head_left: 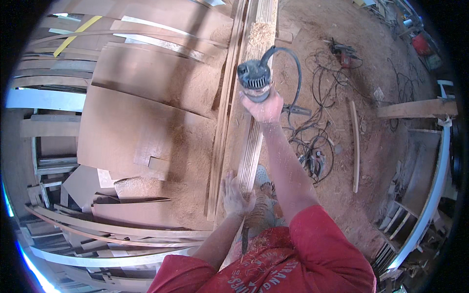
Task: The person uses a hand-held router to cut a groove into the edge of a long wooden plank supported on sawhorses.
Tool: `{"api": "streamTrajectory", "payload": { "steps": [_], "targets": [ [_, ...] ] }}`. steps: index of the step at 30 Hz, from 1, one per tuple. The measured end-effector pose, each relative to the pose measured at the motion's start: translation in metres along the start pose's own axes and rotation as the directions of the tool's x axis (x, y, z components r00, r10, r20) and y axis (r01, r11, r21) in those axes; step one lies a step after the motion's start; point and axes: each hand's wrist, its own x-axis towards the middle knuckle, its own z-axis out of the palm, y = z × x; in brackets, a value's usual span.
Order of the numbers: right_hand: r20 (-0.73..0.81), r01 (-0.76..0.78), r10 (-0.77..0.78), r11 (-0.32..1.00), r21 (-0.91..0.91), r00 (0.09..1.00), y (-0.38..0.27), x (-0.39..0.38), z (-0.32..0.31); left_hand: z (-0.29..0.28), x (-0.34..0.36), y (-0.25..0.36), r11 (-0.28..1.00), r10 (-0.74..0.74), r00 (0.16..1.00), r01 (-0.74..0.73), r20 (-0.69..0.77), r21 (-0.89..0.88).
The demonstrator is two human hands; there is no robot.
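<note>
Right hand (266, 108) grips the power tool (255, 75) over the wood strips (251, 146); left hand (236, 199) lies on them, fingers extended. If the cord (299, 73) snags, the tool could jerk; base contact is unclear.

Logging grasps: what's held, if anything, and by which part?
Right hand holds a dark corded power tool by its body, on the side nearest the person. Left hand rests open on the wooden boards.

Passing room lies at right between the wooden strip (356, 146) and white-edged rack (438, 189), while the looped tool cord (299, 73) and tangled cables (307, 142) obstruct right of centre.
</note>
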Motion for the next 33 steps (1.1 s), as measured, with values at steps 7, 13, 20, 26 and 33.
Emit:
{"api": "streamTrajectory", "payload": {
  "steps": [7,13,20,26,33],
  "targets": [
    [0.02,-0.071,0.071,0.997,0.005,0.997,-0.006,0.041,0.006,0.001,0.001,0.0,0.999,0.041,0.999,-0.041,-0.014,-0.001],
    [0.057,-0.048,0.045,0.997,0.056,0.997,-0.02,0.037,0.001,-0.01,0.001,0.007,1.0,-0.025,0.999,0.024,0.041,0.007],
    [0.049,-0.063,0.058,0.993,0.1,0.997,-0.017,0.034,-0.003,-0.011,0.01,0.013,0.999,-0.027,0.999,0.028,0.034,-0.03],
    [0.092,-0.192,0.175,0.955,0.226,0.98,-0.009,-0.051,-0.013,-0.011,0.004,0.01,0.998,-0.059,0.993,0.061,0.105,-0.014],
    [-0.014,0.112,-0.111,0.991,0.069,0.994,0.005,-0.046,-0.012,0.004,-0.002,-0.003,0.998,0.051,0.999,-0.05,-0.005,0.037]
  ]
}}
